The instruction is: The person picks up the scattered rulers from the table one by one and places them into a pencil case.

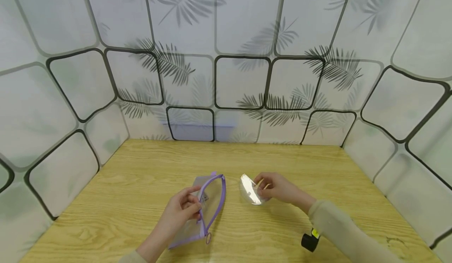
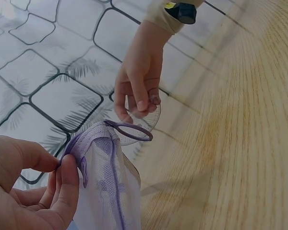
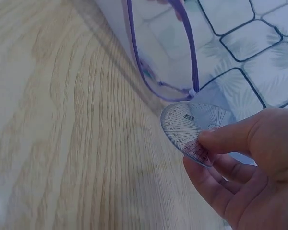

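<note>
A translucent zipper pouch [image 1: 188, 228] with purple trim stands with its mouth spread wide. My left hand [image 1: 183, 206] pinches one edge of that mouth between thumb and fingers, as the left wrist view also shows at the purple zipper [image 2: 116, 172]. To the right of the pouch, my right hand [image 1: 277, 188] holds a clear protractor [image 3: 187, 125] between thumb and fingers. The protractor's flat face catches bright light in the head view. In the right wrist view its rounded edge appears near the pouch's zipper end; whether they touch I cannot tell.
The wooden table [image 1: 282, 157] runs back to a patterned curtain [image 1: 243, 82] that encloses it on the sides too. A ring-shaped zipper pull [image 1: 208, 238] hangs from the pouch's near end. A black device [image 1: 310, 242] with a yellow mark sits at the right sleeve.
</note>
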{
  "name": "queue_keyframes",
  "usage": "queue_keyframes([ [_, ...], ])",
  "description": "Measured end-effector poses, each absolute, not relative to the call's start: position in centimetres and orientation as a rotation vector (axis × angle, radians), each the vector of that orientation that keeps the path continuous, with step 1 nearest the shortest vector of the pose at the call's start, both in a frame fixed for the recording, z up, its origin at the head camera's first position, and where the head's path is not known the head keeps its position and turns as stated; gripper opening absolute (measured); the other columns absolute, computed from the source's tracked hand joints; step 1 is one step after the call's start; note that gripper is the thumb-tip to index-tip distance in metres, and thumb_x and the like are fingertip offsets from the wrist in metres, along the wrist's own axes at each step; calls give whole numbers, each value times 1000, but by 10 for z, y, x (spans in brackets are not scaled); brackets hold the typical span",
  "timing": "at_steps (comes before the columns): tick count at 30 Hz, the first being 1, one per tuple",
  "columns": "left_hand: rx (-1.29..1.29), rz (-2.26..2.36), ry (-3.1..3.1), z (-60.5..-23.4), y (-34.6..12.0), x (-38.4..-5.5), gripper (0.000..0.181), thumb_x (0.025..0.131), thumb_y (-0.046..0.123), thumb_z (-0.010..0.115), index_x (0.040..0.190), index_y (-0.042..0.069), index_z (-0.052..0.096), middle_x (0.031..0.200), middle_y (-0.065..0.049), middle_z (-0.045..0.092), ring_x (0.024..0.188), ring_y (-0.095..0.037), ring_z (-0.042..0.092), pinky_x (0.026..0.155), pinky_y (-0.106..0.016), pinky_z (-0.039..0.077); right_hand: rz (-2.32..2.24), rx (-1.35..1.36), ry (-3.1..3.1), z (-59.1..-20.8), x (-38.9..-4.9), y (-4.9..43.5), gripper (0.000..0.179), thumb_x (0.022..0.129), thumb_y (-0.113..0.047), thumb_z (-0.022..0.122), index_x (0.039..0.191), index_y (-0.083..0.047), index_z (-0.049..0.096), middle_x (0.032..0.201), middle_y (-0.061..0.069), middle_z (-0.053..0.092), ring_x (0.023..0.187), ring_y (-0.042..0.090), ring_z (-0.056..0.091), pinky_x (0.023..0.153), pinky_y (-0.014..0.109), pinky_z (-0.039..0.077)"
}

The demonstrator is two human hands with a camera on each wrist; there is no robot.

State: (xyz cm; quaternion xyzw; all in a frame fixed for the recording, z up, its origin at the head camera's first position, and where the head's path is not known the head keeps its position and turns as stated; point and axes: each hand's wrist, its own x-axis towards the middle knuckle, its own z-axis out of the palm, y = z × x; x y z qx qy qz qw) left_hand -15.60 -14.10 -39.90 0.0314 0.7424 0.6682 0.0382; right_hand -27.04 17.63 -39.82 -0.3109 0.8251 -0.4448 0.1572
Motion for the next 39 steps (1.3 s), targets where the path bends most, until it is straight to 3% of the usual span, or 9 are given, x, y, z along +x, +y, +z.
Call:
queue_keyframes([
  [7,97,2049,2292,-398,-141,-155,55,92,-3,57,144,-8,40,95,-9,60,75,-8,61,69,-20,59,-1321,-923,2274,-393,-263,165,33,94,-7,64,121,8,55,93,9,64,77,9,66,67,28,63],
  [14,107,2048,2292,-398,-141,-155,54,93,-4,57,144,-8,40,95,-9,60,74,-8,60,69,-19,59,-1362,-774,2213,-391,-259,157,42,92,0,63,130,11,49,101,20,62,81,16,66,74,33,63],
  [21,116,2046,2296,-397,-141,-155,55,92,-3,57,144,-8,40,95,-9,60,75,-8,61,69,-19,59,-1388,-730,2168,-392,-258,150,45,92,1,62,133,11,46,100,14,61,83,15,67,78,34,63],
  [39,115,2053,2288,-399,-141,-155,58,92,-3,58,146,-8,37,95,-8,60,75,-8,60,70,-20,59,-1423,-652,2105,-395,-252,125,45,90,2,63,132,10,49,100,17,62,77,15,66,75,37,64],
])
